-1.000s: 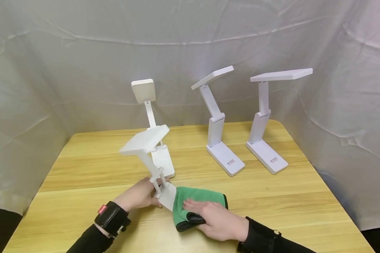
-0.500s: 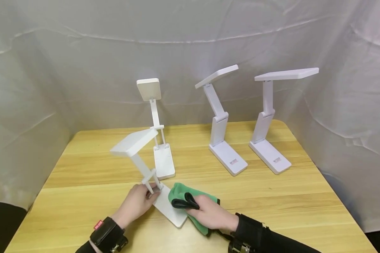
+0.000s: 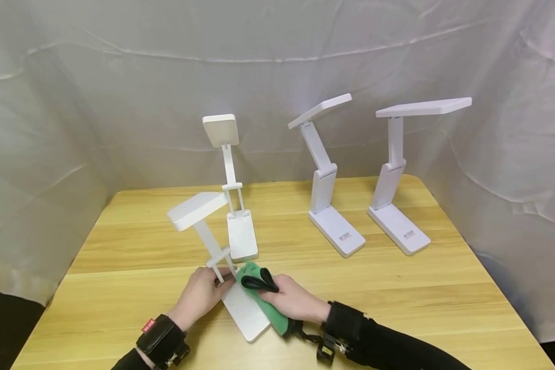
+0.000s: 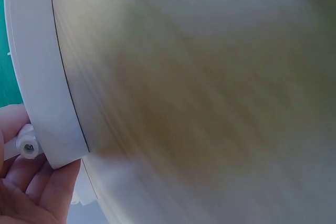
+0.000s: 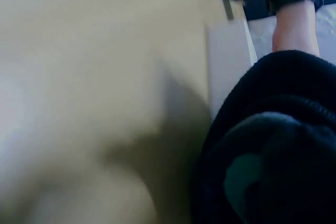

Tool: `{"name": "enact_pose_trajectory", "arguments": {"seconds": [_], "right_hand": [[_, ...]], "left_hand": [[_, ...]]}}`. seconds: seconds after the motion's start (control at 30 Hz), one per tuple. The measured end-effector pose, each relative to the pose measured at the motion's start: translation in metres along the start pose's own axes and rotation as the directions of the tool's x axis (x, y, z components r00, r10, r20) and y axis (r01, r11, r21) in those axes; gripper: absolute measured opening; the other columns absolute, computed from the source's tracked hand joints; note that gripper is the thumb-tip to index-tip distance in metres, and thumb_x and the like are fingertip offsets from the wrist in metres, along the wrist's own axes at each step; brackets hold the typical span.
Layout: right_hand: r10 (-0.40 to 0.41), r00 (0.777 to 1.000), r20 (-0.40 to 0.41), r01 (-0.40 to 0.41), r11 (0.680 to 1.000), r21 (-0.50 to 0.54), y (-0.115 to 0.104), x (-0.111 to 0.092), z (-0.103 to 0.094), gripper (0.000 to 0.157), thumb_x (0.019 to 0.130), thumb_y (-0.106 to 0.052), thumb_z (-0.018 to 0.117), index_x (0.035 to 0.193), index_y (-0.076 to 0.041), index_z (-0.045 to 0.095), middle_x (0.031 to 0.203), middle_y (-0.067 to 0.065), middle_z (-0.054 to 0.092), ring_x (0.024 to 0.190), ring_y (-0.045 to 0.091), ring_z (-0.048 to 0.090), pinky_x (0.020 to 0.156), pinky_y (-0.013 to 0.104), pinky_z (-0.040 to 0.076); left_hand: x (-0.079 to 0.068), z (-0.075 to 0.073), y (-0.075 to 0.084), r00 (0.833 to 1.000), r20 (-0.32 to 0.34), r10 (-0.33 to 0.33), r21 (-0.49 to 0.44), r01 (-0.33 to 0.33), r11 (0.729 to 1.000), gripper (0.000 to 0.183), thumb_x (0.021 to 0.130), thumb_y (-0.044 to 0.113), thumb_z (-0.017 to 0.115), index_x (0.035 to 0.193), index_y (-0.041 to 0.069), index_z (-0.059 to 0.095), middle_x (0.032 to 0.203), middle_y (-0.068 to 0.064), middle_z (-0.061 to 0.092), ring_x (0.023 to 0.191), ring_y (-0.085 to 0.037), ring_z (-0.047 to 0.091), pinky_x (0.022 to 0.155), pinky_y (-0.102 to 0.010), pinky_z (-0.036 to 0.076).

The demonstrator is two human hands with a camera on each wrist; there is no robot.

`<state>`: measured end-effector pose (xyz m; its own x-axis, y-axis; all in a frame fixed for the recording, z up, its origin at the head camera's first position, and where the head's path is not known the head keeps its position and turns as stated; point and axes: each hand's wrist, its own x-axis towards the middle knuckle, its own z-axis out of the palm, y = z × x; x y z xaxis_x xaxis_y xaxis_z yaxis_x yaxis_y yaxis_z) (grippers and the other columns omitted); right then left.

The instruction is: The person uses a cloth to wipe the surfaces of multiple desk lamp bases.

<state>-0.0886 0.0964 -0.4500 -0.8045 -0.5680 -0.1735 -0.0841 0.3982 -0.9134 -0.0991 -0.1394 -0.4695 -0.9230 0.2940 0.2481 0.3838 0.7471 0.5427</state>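
A white folding desk lamp [image 3: 247,313] stands near the front of the table, its head tilted to the left. My left hand [image 3: 201,293] grips the hinge end of its base; in the left wrist view the fingers [image 4: 60,187] curl under the corner beside a hinge pin. My right hand [image 3: 293,299] holds a folded green cloth [image 3: 273,313] with black edging against the right side of that base. Dark folds of the cloth [image 5: 244,182] fill the lower right of the right wrist view, hiding most of the right hand there.
Behind the near lamp stands a second white lamp [image 3: 242,236], close to its hinge. Two more lamps, one at centre right [image 3: 337,231] and another farther right [image 3: 400,228], stand toward the back. A pale curtain [image 3: 277,103] surrounds the wooden table [image 3: 398,308].
The cloth has moved from the top of the lamp's base to its right side, up toward the hinge. The base has turned and come fully into view; the left hand keeps its grip.
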Motion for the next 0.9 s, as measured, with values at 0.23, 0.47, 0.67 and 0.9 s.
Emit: {"name": "enact_pose_trajectory", "arguments": {"seconds": [0.23,0.47,0.67,0.9], "right_hand": [[0.016,1.000,0.024,-0.017,0.999,0.027,0.003,-0.021,0.001,0.020,0.095,-0.028,0.054,0.099,-0.011,0.064,0.079,-0.001,0.061,0.072,0.010,0.056,0.073,0.029,0.045],[0.036,0.999,-0.003,-0.035,0.989,0.141,-0.002,0.015,0.001,0.023,0.096,-0.024,0.052,0.095,-0.005,0.065,0.074,0.004,0.063,0.063,0.013,0.059,0.060,0.028,0.048],[0.055,0.998,0.008,-0.056,0.992,0.110,0.000,0.002,0.000,0.022,0.095,-0.027,0.053,0.092,-0.008,0.064,0.071,0.001,0.061,0.063,0.012,0.057,0.061,0.027,0.046],[0.052,0.998,0.022,-0.053,0.996,0.076,0.003,-0.012,-0.001,0.020,0.095,-0.027,0.053,0.091,-0.010,0.063,0.068,-0.002,0.056,0.062,0.011,0.052,0.062,0.025,0.041]], "left_hand": [[0.001,-0.003,-0.001,1.000,0.022,-0.012,-0.011,0.012,1.000,0.016,0.079,0.016,0.075,0.094,0.020,0.075,0.076,0.007,0.070,0.051,0.001,0.045,0.043,-0.018,0.038],[0.002,-0.002,0.001,0.999,0.016,0.037,-0.026,-0.036,0.999,0.020,0.078,0.014,0.075,0.098,0.018,0.074,0.072,0.007,0.068,0.048,0.002,0.043,0.042,-0.018,0.037],[0.002,-0.002,0.003,1.000,0.024,-0.002,-0.039,0.003,0.999,0.019,0.078,0.012,0.075,0.097,0.016,0.075,0.076,0.004,0.070,0.051,0.000,0.045,0.042,-0.018,0.040],[0.003,-0.004,0.003,1.000,0.017,0.004,-0.031,-0.003,1.000,0.017,0.078,0.012,0.075,0.094,0.017,0.075,0.080,0.004,0.071,0.058,-0.001,0.050,0.047,-0.018,0.043]]}}
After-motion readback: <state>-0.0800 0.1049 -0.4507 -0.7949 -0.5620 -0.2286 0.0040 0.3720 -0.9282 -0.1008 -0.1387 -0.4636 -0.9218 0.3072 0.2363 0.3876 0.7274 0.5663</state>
